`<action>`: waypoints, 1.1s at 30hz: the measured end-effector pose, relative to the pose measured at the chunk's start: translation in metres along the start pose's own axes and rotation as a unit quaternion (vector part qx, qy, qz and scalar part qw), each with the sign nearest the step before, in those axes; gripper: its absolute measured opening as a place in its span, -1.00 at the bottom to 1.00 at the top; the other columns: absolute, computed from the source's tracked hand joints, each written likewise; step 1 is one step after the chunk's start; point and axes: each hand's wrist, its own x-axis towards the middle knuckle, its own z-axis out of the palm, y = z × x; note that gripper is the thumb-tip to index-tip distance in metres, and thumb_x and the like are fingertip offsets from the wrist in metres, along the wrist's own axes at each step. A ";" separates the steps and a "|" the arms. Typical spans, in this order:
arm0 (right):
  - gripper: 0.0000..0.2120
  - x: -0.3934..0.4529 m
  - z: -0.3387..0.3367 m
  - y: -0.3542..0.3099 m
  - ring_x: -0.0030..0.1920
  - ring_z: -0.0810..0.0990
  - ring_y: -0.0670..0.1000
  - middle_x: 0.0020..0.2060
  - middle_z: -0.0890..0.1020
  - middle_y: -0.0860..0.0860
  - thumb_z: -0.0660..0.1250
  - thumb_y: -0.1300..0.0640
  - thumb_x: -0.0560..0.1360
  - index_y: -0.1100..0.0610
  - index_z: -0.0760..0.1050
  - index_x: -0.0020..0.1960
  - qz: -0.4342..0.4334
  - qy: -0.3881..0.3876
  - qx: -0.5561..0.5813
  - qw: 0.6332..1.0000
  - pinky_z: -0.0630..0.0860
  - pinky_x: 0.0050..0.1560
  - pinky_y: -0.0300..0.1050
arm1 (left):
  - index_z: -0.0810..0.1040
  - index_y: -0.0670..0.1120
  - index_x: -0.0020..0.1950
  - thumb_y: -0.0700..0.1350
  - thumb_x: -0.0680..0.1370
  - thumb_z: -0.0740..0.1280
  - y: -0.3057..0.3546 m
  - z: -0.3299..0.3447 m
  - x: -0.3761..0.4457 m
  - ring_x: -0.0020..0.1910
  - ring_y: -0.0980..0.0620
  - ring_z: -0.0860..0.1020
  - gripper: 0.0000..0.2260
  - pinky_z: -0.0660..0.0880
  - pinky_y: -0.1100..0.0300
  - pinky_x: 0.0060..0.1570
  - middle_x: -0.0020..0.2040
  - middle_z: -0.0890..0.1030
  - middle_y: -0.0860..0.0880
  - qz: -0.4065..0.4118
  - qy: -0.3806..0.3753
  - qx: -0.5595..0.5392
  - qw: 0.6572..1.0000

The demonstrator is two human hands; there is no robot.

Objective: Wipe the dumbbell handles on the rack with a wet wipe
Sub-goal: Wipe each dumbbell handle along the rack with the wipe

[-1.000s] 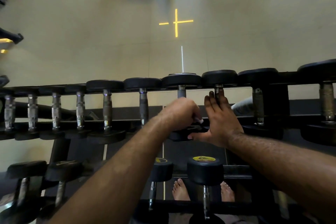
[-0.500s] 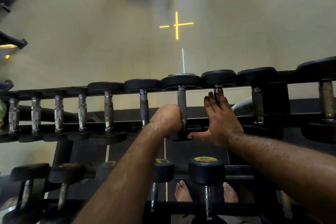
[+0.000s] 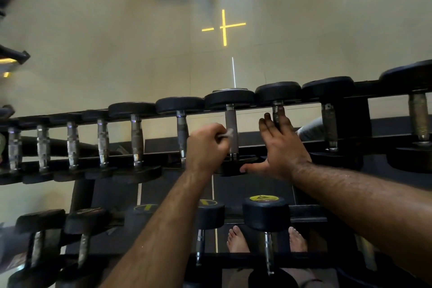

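With my left hand pinching the wet wipe against the dumbbell handle midway along the rack's top rail, right hand flat and holding nothing, I'd wrap the grip fully round before stroking end to end.

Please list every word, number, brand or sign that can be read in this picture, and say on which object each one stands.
No text can be read.
Yellow label on the end cap of a lower-tier dumbbell: a dark triangle-like mark, too small to read.
Yellow marks on the end cap beside it: partly hidden by the left forearm, unreadable.
Yellow cross on the floor: a sign only, no letters.
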 end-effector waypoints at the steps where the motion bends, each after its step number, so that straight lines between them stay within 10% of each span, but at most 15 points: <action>1: 0.52 0.000 0.000 0.000 0.65 -0.48 0.25 0.74 -0.10 0.12 -0.30 -0.85 0.11 0.17 -0.13 0.75 -0.001 -0.002 0.001 1.000 -0.33 0.65 0.20 | 0.71 -0.02 -0.05 -0.09 0.56 0.48 -0.001 -0.005 -0.002 -0.23 0.19 0.61 -0.98 0.63 0.21 -0.18 -0.21 0.66 0.13 -0.047 0.018 -0.044 0.998; 4: 0.39 0.003 0.004 0.003 0.68 -0.39 0.24 0.74 -0.09 0.13 -0.29 -0.82 0.23 0.14 -0.12 0.75 -0.039 0.025 -0.003 0.999 -0.29 0.68 0.26 | 0.71 -0.05 0.06 -0.14 0.54 0.52 -0.002 -0.012 -0.006 -0.10 0.19 0.66 -0.89 0.70 0.12 -0.01 -0.12 0.69 0.11 -0.171 0.070 -0.155 0.970; 9: 0.01 -0.011 -0.001 -0.039 0.45 0.53 0.22 0.50 0.53 0.14 -0.05 -0.63 0.54 0.12 0.31 0.64 -0.296 0.103 -0.066 0.947 0.45 0.48 0.22 | 0.72 0.01 0.11 0.04 0.53 0.57 -0.021 -0.027 -0.016 0.02 0.08 0.72 -0.79 0.71 -0.03 0.04 -0.03 0.75 0.04 -0.236 0.097 -0.290 0.922; 14: -0.33 0.008 -0.022 -0.142 0.29 0.51 0.20 0.19 0.65 0.11 0.45 -0.41 0.46 0.10 0.58 0.30 -0.069 -0.091 -0.078 0.990 0.52 0.19 0.21 | 0.71 -0.06 0.13 -0.04 0.52 0.58 -0.033 -0.054 -0.024 0.03 0.03 0.73 -0.77 0.70 -0.06 0.05 0.00 0.76 -0.02 -0.256 0.161 -0.347 0.888; 19: -0.72 0.010 -0.013 -0.152 0.36 0.48 0.20 0.22 0.66 0.10 0.38 0.09 0.62 0.09 0.60 0.31 -0.038 -0.030 -0.142 0.989 0.42 0.34 0.27 | 0.72 -0.06 0.13 -0.08 0.54 0.56 -0.036 -0.075 -0.043 0.03 0.05 0.73 -0.80 0.70 0.00 0.05 0.00 0.76 -0.02 -0.227 0.170 -0.351 0.892; 28: -0.46 -0.010 0.025 -0.061 0.08 0.60 0.18 0.05 0.76 0.05 0.66 -0.13 0.41 0.11 0.67 0.28 -0.201 0.147 0.141 0.958 0.57 0.17 0.11 | 0.72 -0.08 0.10 -0.11 0.54 0.56 -0.024 -0.074 -0.062 -0.02 0.09 0.72 -0.84 0.70 0.10 -0.01 -0.05 0.75 0.00 -0.205 0.155 -0.342 0.904; 33: -0.16 -0.010 0.004 -0.033 0.38 0.54 0.21 0.40 0.61 0.06 0.26 -0.53 0.47 0.05 0.51 0.50 -0.220 0.131 0.030 0.966 0.44 0.44 0.22 | 0.74 -0.05 0.13 -0.09 0.54 0.56 -0.016 -0.055 -0.047 -0.01 0.14 0.71 -0.82 0.68 0.16 0.03 -0.05 0.75 0.06 -0.124 0.121 -0.276 0.945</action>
